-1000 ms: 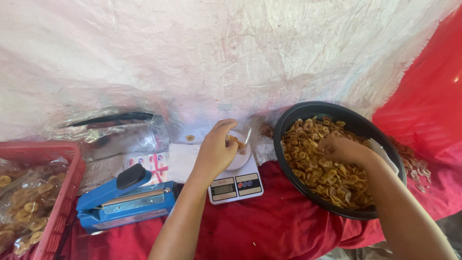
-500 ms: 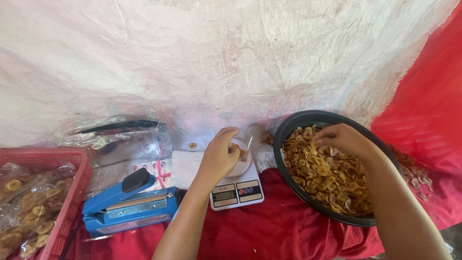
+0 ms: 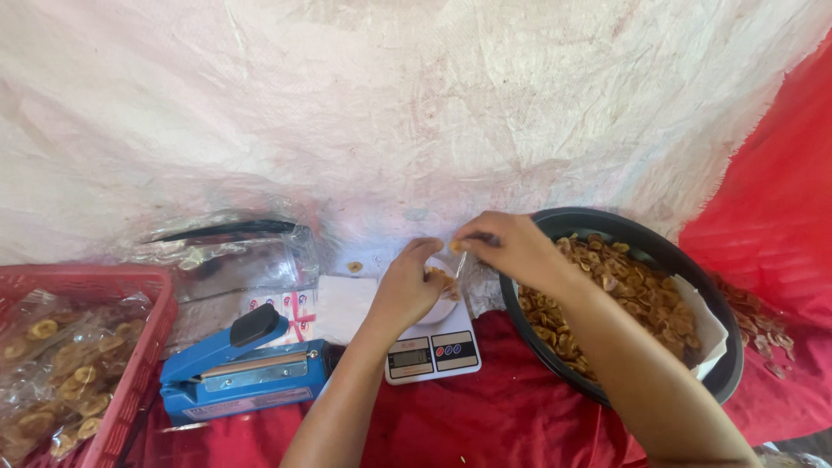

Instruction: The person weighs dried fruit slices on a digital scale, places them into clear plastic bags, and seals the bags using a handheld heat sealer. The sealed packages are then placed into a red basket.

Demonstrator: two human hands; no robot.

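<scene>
Left hand (image 3: pixel 414 286) curled around clear plastic bag (image 3: pixel 444 293) standing on white digital kitchen scale (image 3: pixel 431 347), holding bag mouth open. Right hand (image 3: pixel 511 247) above bag, fingers pinched on banana chips. Black basin (image 3: pixel 685 269) of chips at red cloth's right edge. Blue heat sealer (image 3: pixel 243 373) left of scale; red basket (image 3: pixel 130 373) at far left edge
</scene>
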